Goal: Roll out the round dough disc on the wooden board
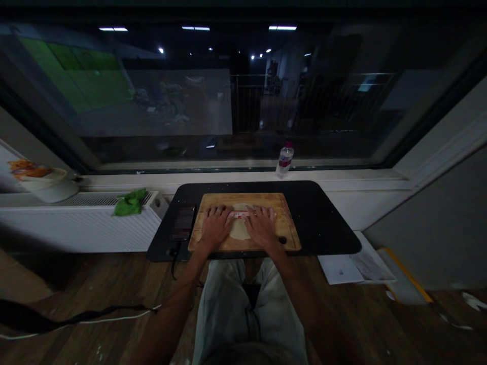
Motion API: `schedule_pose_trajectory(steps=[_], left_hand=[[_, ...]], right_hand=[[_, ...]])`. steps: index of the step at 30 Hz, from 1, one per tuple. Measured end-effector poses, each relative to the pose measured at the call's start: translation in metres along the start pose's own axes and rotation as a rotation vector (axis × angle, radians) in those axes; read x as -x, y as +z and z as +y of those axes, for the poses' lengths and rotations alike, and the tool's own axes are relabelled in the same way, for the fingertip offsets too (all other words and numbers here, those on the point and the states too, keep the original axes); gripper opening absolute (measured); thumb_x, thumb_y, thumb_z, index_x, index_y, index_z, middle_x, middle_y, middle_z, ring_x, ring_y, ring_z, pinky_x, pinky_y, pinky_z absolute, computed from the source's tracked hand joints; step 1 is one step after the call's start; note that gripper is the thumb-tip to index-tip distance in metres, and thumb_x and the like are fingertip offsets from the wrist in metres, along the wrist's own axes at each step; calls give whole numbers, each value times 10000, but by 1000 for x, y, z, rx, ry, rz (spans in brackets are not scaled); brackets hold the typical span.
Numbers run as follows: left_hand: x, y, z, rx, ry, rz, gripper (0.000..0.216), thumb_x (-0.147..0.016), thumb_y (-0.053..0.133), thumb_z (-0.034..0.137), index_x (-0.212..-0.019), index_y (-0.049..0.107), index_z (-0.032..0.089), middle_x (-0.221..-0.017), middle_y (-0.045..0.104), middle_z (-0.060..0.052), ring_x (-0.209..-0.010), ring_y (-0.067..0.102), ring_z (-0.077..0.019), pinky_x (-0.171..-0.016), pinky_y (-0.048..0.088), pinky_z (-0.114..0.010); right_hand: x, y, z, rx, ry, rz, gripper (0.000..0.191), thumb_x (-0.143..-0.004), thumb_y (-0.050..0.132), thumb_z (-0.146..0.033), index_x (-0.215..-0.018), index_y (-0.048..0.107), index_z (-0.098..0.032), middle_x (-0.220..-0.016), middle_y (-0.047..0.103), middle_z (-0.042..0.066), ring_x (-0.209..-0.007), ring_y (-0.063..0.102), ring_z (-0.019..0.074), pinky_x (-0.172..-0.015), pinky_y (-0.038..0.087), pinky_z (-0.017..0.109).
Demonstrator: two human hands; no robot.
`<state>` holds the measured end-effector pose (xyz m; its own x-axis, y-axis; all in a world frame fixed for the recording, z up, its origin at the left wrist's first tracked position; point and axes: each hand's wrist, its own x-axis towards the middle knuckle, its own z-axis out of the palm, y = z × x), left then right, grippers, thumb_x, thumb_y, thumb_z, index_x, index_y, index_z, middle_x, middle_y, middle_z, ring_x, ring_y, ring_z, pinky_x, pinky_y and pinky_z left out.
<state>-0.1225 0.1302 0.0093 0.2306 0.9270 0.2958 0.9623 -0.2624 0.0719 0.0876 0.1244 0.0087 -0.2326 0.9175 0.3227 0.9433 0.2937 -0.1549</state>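
Here, fingers (217, 210) over roller (240, 215), grip unclear; wooden board (243, 197) on black table (323, 225) by window (266, 111).

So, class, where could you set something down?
The widest near-bare patch lies between the cutting board and the right edge of the black table. The windowsill right of the bottle is bare too. Crowded: left of the board, by a dark device; mid-board, where left hand and right hand touch a rod over dough.

Indoor room, home or office unclear: wide window (213, 111) at twelve o'clock showing strip lights (196, 28) and a railing (312, 101), white radiator (83, 228) at nine, wood-look floor (114, 284) at eight.
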Motion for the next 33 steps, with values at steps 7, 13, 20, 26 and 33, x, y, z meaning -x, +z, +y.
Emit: schedule_pose_trajectory(steps=[7, 13, 20, 26, 33], left_hand=[[30, -2, 13, -17, -1, 103, 497, -1184, 375, 455, -1483, 703, 231, -1410, 730, -155, -1349, 605, -363, -1279, 365, -576], [44, -4, 21, -41, -24, 125, 491, -1179, 387, 452, -1463, 708, 212, -1372, 727, -165, -1335, 607, -372, -1287, 366, -593], [61, -1, 27, -33, -26, 151, 462, -1173, 412, 451, -1388, 743, 210, -1292, 749, -163, -1274, 646, -371, -1306, 353, -638], [86, 2, 33, -15, -29, 202, 478, -1156, 464, 441, -1496, 701, 203, -1471, 711, -184, -1436, 603, -388, -1339, 336, -638], [87, 5, 31, -10, -35, 198, 528, -1167, 422, 444, -1579, 659, 214, -1555, 688, -182, -1494, 589, -393, -1342, 344, -650]], right_hand=[[33, -7, -11, -26, -11, 78, 515, -1180, 458, -481, -1606, 625, -246, -1494, 686, 141, -1424, 495, 348, -1326, 224, 616], [53, -8, -16, -61, -10, 118, 498, -1164, 486, -456, -1588, 641, -246, -1534, 662, 142, -1449, 475, 338, -1330, 225, 592], [71, -10, -23, -87, -4, 168, 523, -1152, 501, -423, -1597, 625, -179, -1499, 668, 163, -1447, 480, 346, -1347, 216, 580], [83, -13, -27, -100, 3, 207, 476, -1148, 522, -413, -1537, 676, -185, -1473, 675, 158, -1405, 504, 345, -1332, 267, 574], [78, -6, -14, -70, -43, 167, 513, -1158, 512, -400, -1627, 617, -221, -1528, 673, 153, -1456, 509, 339, -1346, 261, 577]])
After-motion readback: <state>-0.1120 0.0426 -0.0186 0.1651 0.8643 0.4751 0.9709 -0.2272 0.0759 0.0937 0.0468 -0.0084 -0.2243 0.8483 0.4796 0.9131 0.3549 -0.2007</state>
